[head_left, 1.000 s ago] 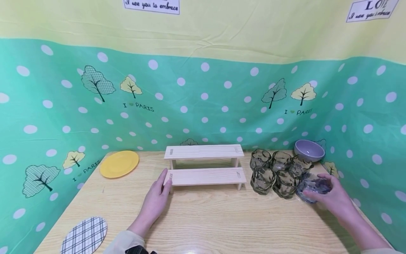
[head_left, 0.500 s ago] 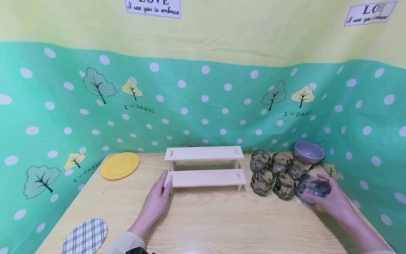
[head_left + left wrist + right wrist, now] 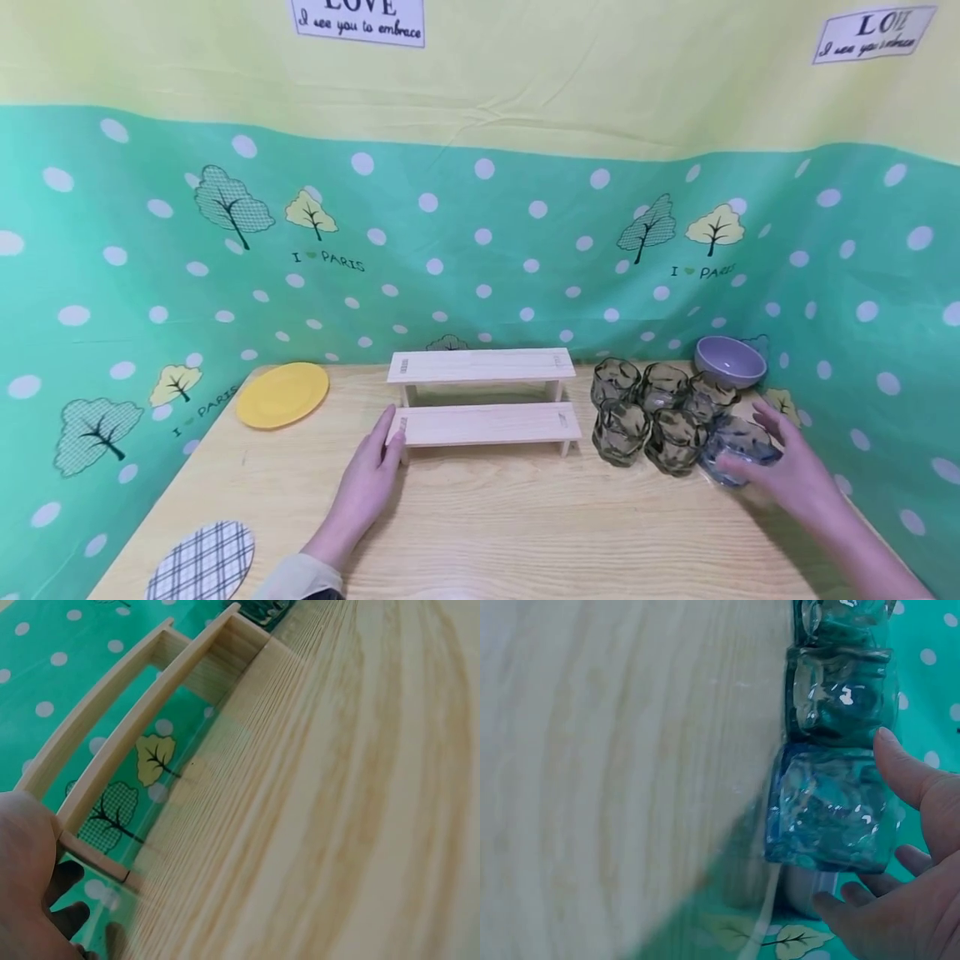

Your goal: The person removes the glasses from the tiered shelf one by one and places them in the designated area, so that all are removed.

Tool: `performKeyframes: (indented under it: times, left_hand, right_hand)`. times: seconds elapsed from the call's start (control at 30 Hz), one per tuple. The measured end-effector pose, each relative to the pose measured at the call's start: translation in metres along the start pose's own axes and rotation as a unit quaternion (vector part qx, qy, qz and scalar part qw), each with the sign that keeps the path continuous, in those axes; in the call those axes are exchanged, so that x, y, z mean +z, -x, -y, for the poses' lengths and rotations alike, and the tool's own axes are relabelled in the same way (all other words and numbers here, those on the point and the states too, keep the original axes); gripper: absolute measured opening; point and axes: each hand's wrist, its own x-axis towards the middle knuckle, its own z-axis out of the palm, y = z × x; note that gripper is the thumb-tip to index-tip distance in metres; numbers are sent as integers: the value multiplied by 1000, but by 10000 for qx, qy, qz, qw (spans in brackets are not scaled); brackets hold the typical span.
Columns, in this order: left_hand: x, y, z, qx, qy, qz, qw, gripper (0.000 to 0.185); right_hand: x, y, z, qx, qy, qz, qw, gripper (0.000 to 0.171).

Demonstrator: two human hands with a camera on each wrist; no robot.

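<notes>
My right hand (image 3: 787, 467) is at the bluish glass cup (image 3: 738, 450) at the right end of the front row of cups. Its thumb lies in front of the cup and its fingers are spread behind it. In the right wrist view the thumb and fingers (image 3: 911, 769) stand apart on either side of the blue cup (image 3: 832, 810). My left hand (image 3: 367, 467) rests against the left end of the lower tier of a pale wooden two-step stand (image 3: 487, 423). Its fingers look extended, partly hidden behind the stand's end. Several smoky glass cups (image 3: 621, 432) stand close together beside the blue one.
A purple bowl (image 3: 731, 361) sits behind the cups in the right corner. At the back left lies a yellow plate (image 3: 282, 396), and a checked round mat (image 3: 202, 562) is at the front left. Patterned cloth hangs along the table's back and sides.
The right hand's fingers have spread a little from the blue cup, which shows more plainly now. The left hand keeps its place at the stand. The head view has tilted slightly up.
</notes>
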Motion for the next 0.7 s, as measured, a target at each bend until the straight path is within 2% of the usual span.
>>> performKeyframes:
  times: [0.33, 0.53, 0.7]
  left_hand:
    - [-2, 0, 1, -47, -23, 43, 10000, 63]
    - [-1, -4, 4, -108, -9, 128, 9999, 63]
    - [-4, -8, 2, -131, 2, 260, 9996, 66]
  right_hand:
    - [7, -3, 21, -657, 411, -192, 9968, 128]
    - [18, -3, 41, -1482, 849, -623, 9833, 125]
    - [31, -5, 68, -1845, 923, -681, 9761, 124]
